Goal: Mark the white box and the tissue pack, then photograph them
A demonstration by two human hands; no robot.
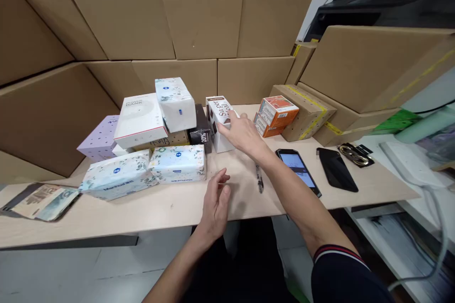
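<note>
A white box with brown "Super" lettering (223, 125) stands upright near the middle of the table. My right hand (241, 132) reaches over it from the right, thumb and fingers closed on its upper part. Lower down, my left hand (216, 201) hovers by the table's front edge, empty, its fingers loosely curved and apart from the thumb. Left of the white box is a dark box (200, 130). Two tissue packs, a left one (119, 175) and a right one (177, 163), lie in front, and another tissue pack (176, 104) rests on the stack behind.
A white power bank box (140, 120) lies beside a purple box (99, 137). Orange boxes (277, 116) sit to the right. A pen (259, 180), a lit phone (298, 170), a black phone (337, 169), a coiled cable (353, 155) and banknotes (42, 201) lie about. Cardboard boxes (202, 23) wall the back.
</note>
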